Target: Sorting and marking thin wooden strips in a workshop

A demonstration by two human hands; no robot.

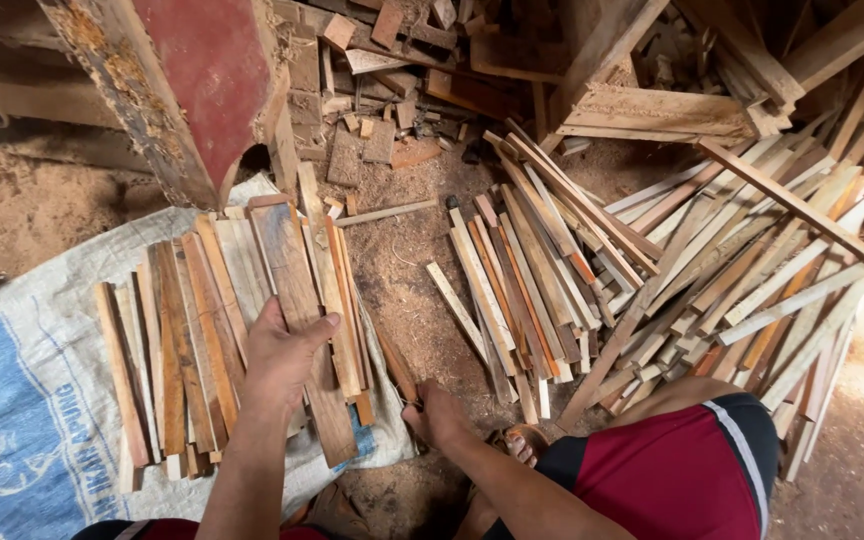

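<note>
My left hand [282, 355] grips a wide flat wooden slat [292, 290] that lies on top of a row of slats [177, 350] laid side by side on a white and blue woven sack [42, 400]. My right hand [434, 415] rests low near the ground beside my foot [524, 442], its fingers closed on the end of a thin dark wood strip [394, 368]. A loose pile of long thin wooden slats [592, 290] fans out to the right on the sawdust floor.
A red-painted wooden post [187, 90] stands at the upper left. Scrap blocks [372, 130] and heavier timbers [652, 110] crowd the back. My knee in red and black shorts [682, 470] fills the lower right. Sawdust covers the ground [412, 250].
</note>
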